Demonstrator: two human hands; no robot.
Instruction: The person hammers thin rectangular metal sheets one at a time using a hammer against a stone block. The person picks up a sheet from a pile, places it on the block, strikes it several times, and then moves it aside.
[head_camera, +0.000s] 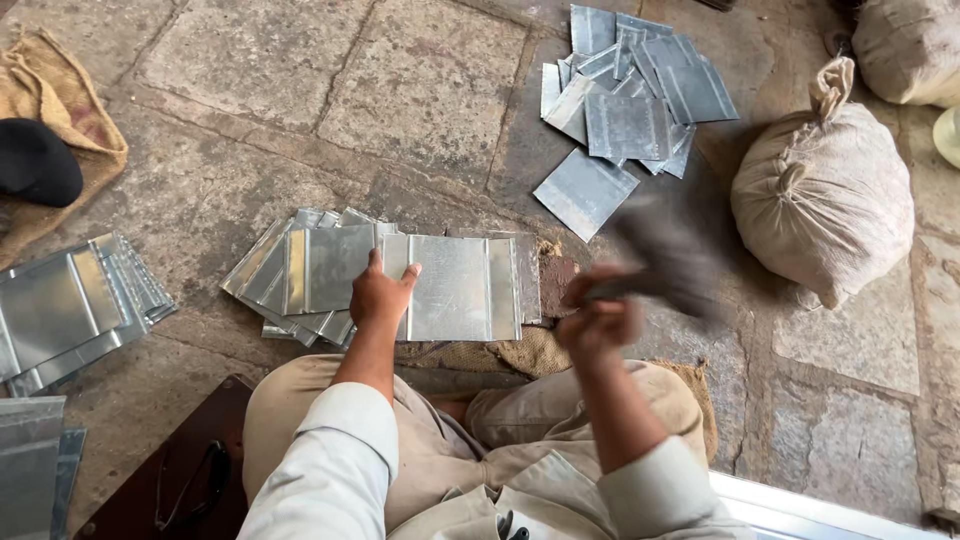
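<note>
Now your left hand (381, 293) presses flat, fingers spread, on a metal sheet (455, 287) lying on the stone floor (250, 60), while your right hand (598, 318) clenches a blurred hammer (668, 255). Tied beige sacks (822, 190) sit right; loose sheets (625, 100) lie beyond.

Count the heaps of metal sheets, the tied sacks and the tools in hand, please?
Heaps of metal sheets: 4
Tied sacks: 2
Blurred mallet in right hand: 1
Total: 7
</note>
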